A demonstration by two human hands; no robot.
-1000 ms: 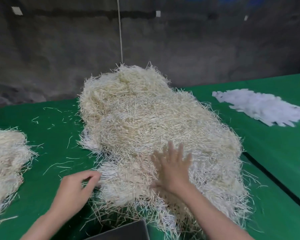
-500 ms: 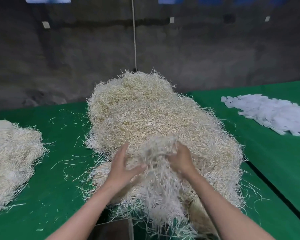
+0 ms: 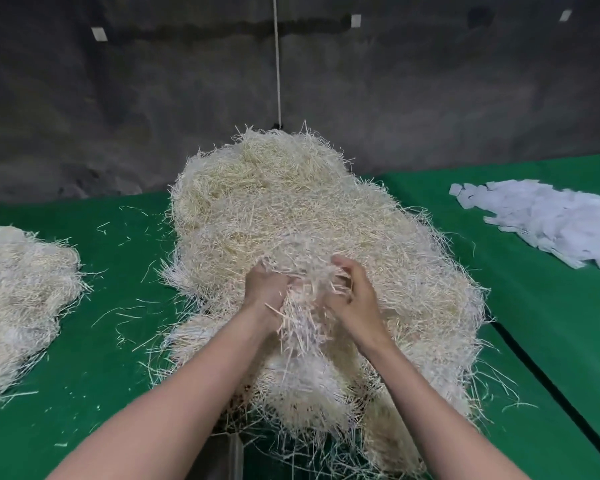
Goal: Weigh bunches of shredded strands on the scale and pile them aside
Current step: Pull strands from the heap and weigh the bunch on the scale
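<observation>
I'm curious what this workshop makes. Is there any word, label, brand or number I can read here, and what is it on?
No text can be read anywhere.
White paper slips on the green table: no print shows.
Small white tags on the wall: too small to tell.
Bunch of strands gripped by left hand and right hand: no label.

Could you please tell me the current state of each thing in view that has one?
bunch: lifted, gripped from both sides, strands hanging down.
left hand: grips the bunch.
right hand: grips the bunch.
heap: loose, piled high mid-table.
side pile: lying at left, apart from the hands.
white slips: spread flat at right.
scale: mostly hidden under strands.
</observation>
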